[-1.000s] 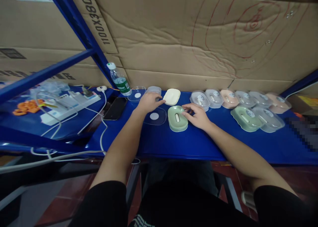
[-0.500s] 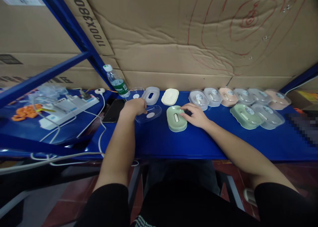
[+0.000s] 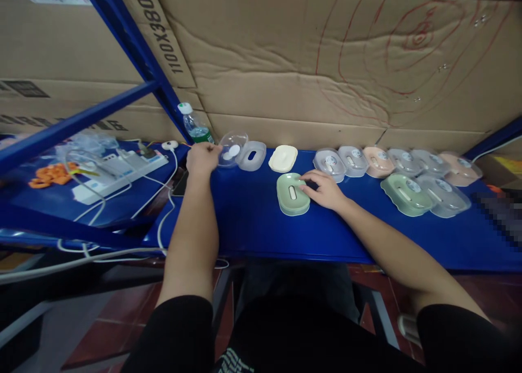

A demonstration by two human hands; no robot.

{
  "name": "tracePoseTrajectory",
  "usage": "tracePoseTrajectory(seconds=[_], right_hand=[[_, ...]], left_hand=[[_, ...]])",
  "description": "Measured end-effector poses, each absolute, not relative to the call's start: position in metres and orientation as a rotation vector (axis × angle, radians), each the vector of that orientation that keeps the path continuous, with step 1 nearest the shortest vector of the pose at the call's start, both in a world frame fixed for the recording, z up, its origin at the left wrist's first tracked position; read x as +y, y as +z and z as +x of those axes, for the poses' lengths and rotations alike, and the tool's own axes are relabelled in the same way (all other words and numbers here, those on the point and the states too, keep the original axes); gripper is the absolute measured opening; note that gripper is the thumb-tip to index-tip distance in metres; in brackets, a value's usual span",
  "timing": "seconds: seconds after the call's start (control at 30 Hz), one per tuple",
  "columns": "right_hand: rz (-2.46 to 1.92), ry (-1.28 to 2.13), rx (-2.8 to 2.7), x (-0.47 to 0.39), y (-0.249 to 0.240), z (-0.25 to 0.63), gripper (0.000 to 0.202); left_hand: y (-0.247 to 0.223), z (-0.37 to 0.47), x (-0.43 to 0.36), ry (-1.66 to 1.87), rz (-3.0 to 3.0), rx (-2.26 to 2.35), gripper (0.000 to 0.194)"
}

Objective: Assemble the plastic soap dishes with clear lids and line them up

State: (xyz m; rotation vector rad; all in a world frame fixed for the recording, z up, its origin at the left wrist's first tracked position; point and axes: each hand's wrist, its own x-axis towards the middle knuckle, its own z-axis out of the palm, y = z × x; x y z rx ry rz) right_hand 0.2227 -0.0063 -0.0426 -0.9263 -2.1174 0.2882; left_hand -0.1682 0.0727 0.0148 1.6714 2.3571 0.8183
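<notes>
At the back left of the blue table, my left hand (image 3: pixel 204 156) pinches the edge of a clear oval lid (image 3: pixel 225 158) with a white round sticker. Another clear lid (image 3: pixel 237 140) lies right there, overlapping it. A translucent grey dish (image 3: pixel 252 156) with a dark slot sits just to the right. My right hand (image 3: pixel 324 189) rests at the right rim of a green soap dish (image 3: pixel 292 194), thumb and fingers apart on its edge. A cream tray (image 3: pixel 283 159) lies behind the green dish.
Several lidded soap boxes (image 3: pixel 408 194) in green, grey and pink stand along the right. A water bottle (image 3: pixel 196 127) stands at the back left, by a dark phone (image 3: pixel 179 184). Farther left are a power strip (image 3: pixel 118 178), white cables and orange pieces (image 3: pixel 51 176). Cardboard (image 3: pixel 261 63) rises behind.
My left hand has carried the clear lid left and back, from in front of the grey dish to the other clear lid. My right hand has stayed at the green dish.
</notes>
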Motion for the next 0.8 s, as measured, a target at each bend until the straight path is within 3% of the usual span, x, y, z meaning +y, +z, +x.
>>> tracePoseTrajectory(seconds=[0.27,0.43,0.63,0.73,0.8], right_hand=[[-0.925,0.287,-2.128,-0.005,-0.045,0.223,0.025],[-0.932,0.287,-2.141,-0.005,-0.045,0.224,0.026],[-0.922,0.289,-2.157,-0.003,-0.046,0.224,0.028],[-0.901,0.291,-2.211,-0.003,-0.045,0.225,0.04],[-0.888,0.319,-2.308,-0.004,-0.043,0.226,0.062]], left_hand=[[0.013,-0.161,0.071,1.072,1.495,2.492,0.051],[0.018,-0.157,0.071,0.792,1.542,2.416,0.062],[0.011,-0.16,0.077,0.667,1.635,2.3,0.048],[0.007,-0.16,0.078,0.651,1.685,2.258,0.041],[0.006,-0.159,0.078,0.644,1.688,2.26,0.041]])
